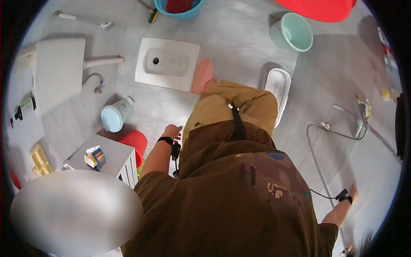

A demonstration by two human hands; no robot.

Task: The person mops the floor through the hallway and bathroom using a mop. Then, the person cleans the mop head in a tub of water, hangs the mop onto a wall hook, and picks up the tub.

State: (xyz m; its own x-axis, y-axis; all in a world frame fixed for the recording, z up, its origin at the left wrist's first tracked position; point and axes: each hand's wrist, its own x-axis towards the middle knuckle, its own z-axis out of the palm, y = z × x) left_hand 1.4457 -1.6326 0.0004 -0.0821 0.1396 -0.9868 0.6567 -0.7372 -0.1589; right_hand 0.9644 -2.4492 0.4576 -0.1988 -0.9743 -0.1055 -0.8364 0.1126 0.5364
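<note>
My left hand [172, 131] hangs beside my left thigh, its fingers loosely apart, with nothing visible in them. A black strap circles that wrist. Farther out, my right hand [353, 193] is held up close to the tiled wall at the right, near a grey shower hose [319, 165]. It shows edge-on and small; its fingers and any contact with the wall cannot be made out. That wrist too has a black strap with a small device and cable. Below my left hand are a red bucket [136, 143] and a grey cabinet [113, 147] carrying a tissue pack [94, 158].
A white squat toilet [180, 60] lies by my pink slipper [202, 75]. Nearby are a pale blue bin [113, 118], a green bucket [282, 34], a white oblong tub [280, 81] and a blue basin [184, 15]. A shower mixer [361, 122] juts from the right wall.
</note>
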